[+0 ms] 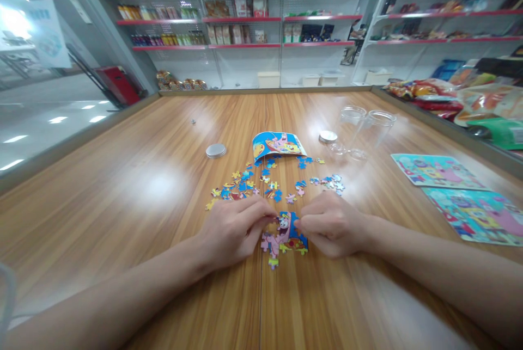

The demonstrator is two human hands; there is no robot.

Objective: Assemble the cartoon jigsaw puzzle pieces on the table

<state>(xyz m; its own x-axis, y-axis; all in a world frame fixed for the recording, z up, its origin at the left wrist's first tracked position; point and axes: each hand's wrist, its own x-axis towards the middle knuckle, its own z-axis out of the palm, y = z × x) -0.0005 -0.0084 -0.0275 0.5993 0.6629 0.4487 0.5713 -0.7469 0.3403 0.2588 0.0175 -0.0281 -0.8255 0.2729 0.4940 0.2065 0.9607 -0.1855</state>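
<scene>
Stocked shelves (241, 19) stand beyond the counter's (122, 186) far edge. Well apart from that edge, the left hand (232, 227) and right hand (337, 225), fingers curled, flank the part-joined puzzle (285, 235), apparently steadying it; whether they grip anything cannot be told. Loose pieces (245, 177) lie close, seemingly for reach.

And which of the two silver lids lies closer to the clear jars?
The right lid, just beside the jars; the left lid lies farther away, left of the curved picture card.

bright, glare on table (122, 219)
</scene>
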